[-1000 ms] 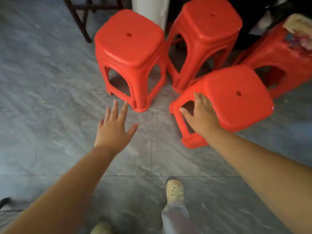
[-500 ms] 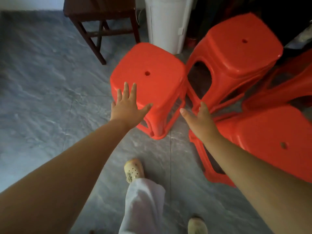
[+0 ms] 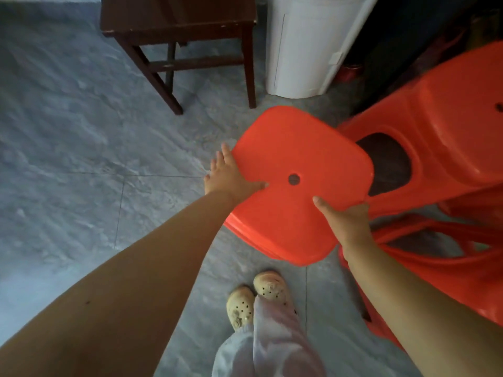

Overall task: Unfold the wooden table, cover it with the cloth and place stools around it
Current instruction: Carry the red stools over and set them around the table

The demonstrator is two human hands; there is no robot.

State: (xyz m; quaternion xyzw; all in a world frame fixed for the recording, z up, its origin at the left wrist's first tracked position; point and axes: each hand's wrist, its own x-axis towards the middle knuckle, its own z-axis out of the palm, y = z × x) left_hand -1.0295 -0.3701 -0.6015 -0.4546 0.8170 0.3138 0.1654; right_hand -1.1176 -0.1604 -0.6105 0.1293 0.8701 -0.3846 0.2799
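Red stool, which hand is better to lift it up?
Probably neither alone. The left hand holds the red stool at its left seat edge and the right hand at its near right edge, thumbs on top, so both together look best.

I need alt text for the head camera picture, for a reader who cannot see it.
Two bare hands, left hand and right hand, grip opposite edges of a red plastic stool over grey floor tiles. More red stools stand to the right.

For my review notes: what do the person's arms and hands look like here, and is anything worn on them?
Both arms are bare along their whole visible length: no sleeves, gloves, watch or rings show. The left hand and right hand are uncovered too. The left forearm bears a small dark spot.
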